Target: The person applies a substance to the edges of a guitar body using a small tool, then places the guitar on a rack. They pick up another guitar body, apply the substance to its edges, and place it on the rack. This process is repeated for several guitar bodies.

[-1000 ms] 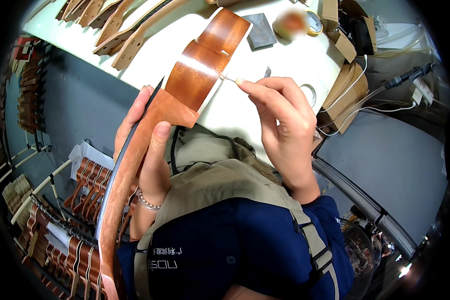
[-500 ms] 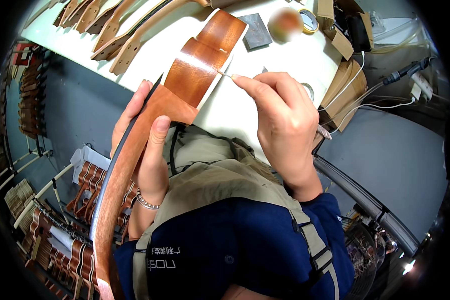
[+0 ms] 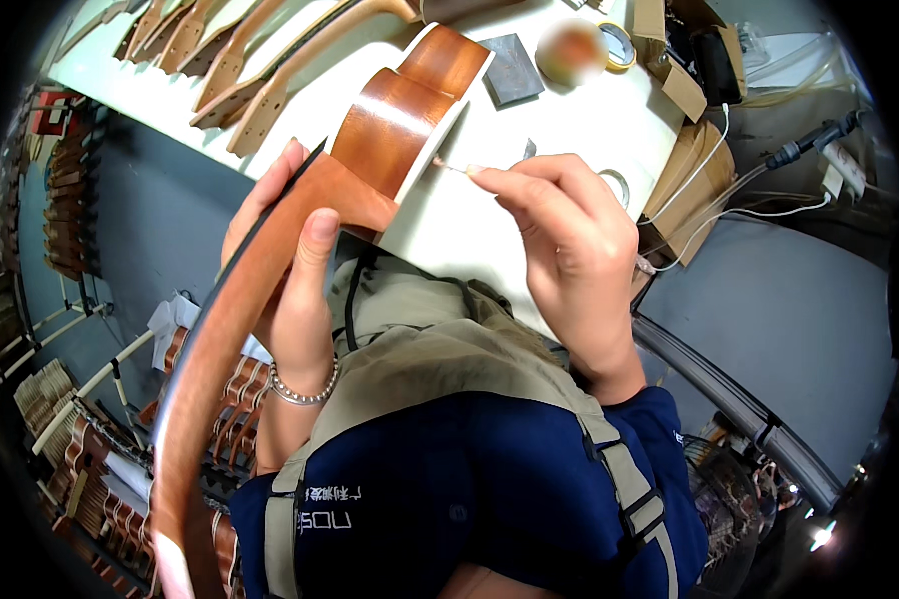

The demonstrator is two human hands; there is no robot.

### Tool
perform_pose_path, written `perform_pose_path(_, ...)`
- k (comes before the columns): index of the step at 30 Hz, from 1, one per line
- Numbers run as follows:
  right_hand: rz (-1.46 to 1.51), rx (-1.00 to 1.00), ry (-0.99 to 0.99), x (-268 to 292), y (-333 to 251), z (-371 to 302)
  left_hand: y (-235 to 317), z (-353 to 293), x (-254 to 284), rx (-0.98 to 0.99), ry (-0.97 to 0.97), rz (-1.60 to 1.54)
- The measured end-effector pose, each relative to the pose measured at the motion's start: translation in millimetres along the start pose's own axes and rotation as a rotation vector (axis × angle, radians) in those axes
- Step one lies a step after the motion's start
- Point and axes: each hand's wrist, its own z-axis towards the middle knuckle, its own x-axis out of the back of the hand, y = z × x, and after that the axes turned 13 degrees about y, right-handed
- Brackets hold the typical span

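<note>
A brown wooden ukulele or small guitar (image 3: 385, 118), its side turned up and its edge pale, rests partly over the worktable. Its neck (image 3: 232, 299) runs down toward my lower left. Around the neck near the heel, my left hand (image 3: 308, 285) is closed, thumb on the near side and fingers beyond the dark fretboard. Thumb and forefinger of my right hand (image 3: 574, 235) pinch a thin stick (image 3: 453, 167) with a small brownish tip. That tip sits just right of the body's pale edge, seemingly a little apart from it.
On the white table (image 3: 589, 130) lie several unfinished necks (image 3: 260, 115), a dark grey flat block (image 3: 512, 70), a yellow tape roll (image 3: 619, 46) and a blurred round container (image 3: 569, 52). Cardboard boxes (image 3: 684, 180) and cables stand right. Racks of instrument parts (image 3: 240, 399) fill the lower left.
The stick's tip has come away from the body's edge as my right hand shifted slightly right and down. The neck's near end has swung left, and the body has tilted a little.
</note>
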Motion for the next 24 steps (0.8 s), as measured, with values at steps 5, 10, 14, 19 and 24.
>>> perform_pose_path(5,0.172,-0.237,0.094,1,6,3,12,32,-19,-0.004,-0.063,-0.122)
perform_pose_path(10,0.203,-0.241,0.12,-7,16,1,20,51,-38,0.005,-0.157,-0.144)
perform_pose_path(14,0.235,-0.265,0.166,-13,23,6,25,58,-53,-0.085,-0.174,-0.08)
perform_pose_path(19,0.188,-0.194,0.232,-18,33,15,25,59,-67,-0.197,-0.221,-0.012)
perform_pose_path(24,0.078,-0.124,0.279,-19,37,24,24,58,-75,-0.277,-0.252,0.03)
